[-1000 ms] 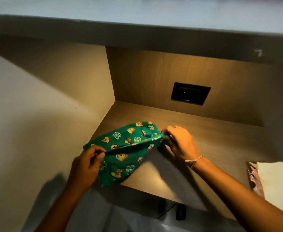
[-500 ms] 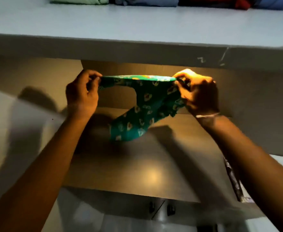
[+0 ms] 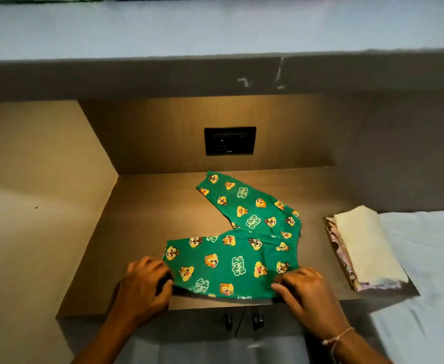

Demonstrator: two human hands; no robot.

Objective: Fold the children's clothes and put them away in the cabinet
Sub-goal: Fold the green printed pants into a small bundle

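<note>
Lying flat on the wooden shelf (image 3: 142,232), the green printed children's trousers (image 3: 242,248) were spread in a V below the black wall socket (image 3: 230,141), one leg angled up toward it. Folded cloths (image 3: 365,248) sat well right of the socket. Left hand (image 3: 143,287) and right hand (image 3: 305,290) each pinched a near corner of the trousers' lower leg.
</note>
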